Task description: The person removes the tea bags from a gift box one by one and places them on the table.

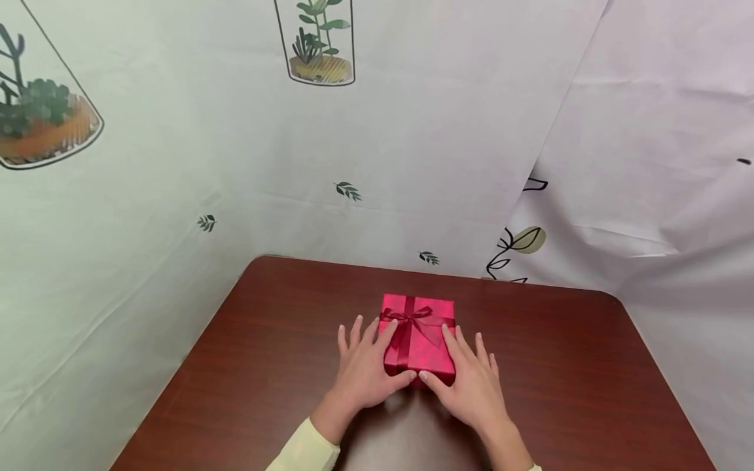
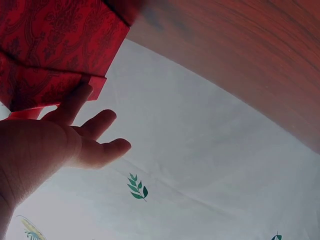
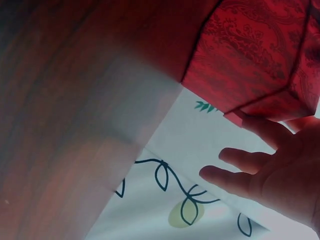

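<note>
A red patterned gift box (image 1: 427, 350) with a dark red ribbon and bow (image 1: 413, 318) on its lid stands on the brown table. My left hand (image 1: 364, 374) touches the box's left side, its thumb at the front edge of the lid and its other fingers spread. Opposite it, my right hand (image 1: 474, 386) touches the right side, thumb likewise at the front edge. The two thumb tips nearly meet. In the left wrist view, a fingertip rests against the lid's lip (image 2: 55, 87); the right wrist view has a finger touching the lid (image 3: 270, 107) too.
The dark brown wooden table (image 1: 283, 327) has rounded far corners. White cloth (image 1: 412, 163) printed with plants and leaves hangs behind it and along both sides.
</note>
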Action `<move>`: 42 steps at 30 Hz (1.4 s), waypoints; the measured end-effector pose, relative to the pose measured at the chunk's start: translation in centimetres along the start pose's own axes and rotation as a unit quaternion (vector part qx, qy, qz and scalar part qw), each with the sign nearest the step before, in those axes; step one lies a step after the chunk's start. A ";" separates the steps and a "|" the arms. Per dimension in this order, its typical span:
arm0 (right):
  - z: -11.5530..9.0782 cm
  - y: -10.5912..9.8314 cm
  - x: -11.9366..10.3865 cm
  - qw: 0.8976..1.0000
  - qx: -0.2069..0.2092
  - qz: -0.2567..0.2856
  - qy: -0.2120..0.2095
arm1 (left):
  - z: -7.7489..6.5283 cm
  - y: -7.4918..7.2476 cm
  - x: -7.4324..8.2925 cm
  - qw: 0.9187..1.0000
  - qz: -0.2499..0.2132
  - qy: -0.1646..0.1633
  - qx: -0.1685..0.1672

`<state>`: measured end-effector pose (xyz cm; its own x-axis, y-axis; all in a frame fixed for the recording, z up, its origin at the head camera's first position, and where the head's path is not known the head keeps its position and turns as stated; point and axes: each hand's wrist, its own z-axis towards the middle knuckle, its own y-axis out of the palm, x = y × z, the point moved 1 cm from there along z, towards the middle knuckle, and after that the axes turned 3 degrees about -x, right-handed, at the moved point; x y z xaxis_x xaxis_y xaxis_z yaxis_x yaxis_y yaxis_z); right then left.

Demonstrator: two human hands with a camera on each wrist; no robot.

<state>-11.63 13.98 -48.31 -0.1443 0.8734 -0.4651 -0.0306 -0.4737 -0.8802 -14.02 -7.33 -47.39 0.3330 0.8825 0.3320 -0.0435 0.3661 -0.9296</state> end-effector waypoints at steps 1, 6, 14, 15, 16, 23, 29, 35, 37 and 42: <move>0.0 0.1 0.0 1.000 0.000 0.004 -0.001 | 0.0 0.1 0.0 1.000 0.002 0.003 0.004; 0.0 0.3 0.0 1.000 0.000 0.020 -0.003 | 0.3 0.3 0.1 1.000 0.008 0.010 0.018; 0.2 0.3 0.1 1.000 0.003 0.018 -0.006 | 0.5 0.5 0.0 0.999 0.010 0.010 0.028; 0.2 0.3 0.1 1.000 0.004 0.017 -0.006 | 0.5 0.5 0.0 0.999 0.009 0.011 0.030; 0.2 0.3 0.1 1.000 0.003 0.017 -0.005 | 0.5 0.5 0.0 0.999 0.009 0.011 0.031; 0.2 0.1 0.0 1.000 0.006 0.017 -0.003 | 0.6 0.4 0.1 0.999 0.010 0.015 0.038; 0.1 0.1 0.0 1.000 0.011 0.022 -0.006 | 0.6 0.2 0.2 0.999 0.005 0.015 0.038; 0.1 -0.1 -0.1 0.999 0.022 0.019 -0.013 | 0.7 -0.1 0.3 0.999 0.009 0.014 0.040; 0.1 -0.2 -0.2 1.000 0.025 0.014 -0.013 | 0.8 -0.2 0.3 0.999 0.009 0.015 0.040; 0.0 -0.4 -0.4 1.000 0.025 0.010 -0.007 | 0.8 -0.3 0.3 0.999 0.008 0.016 0.042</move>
<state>-11.60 13.83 -47.72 -0.1597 0.8619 -0.4812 -0.0762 -0.4968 -0.8645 -14.66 -6.89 -46.89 0.3619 0.8789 0.3106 -0.1275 0.3767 -0.9175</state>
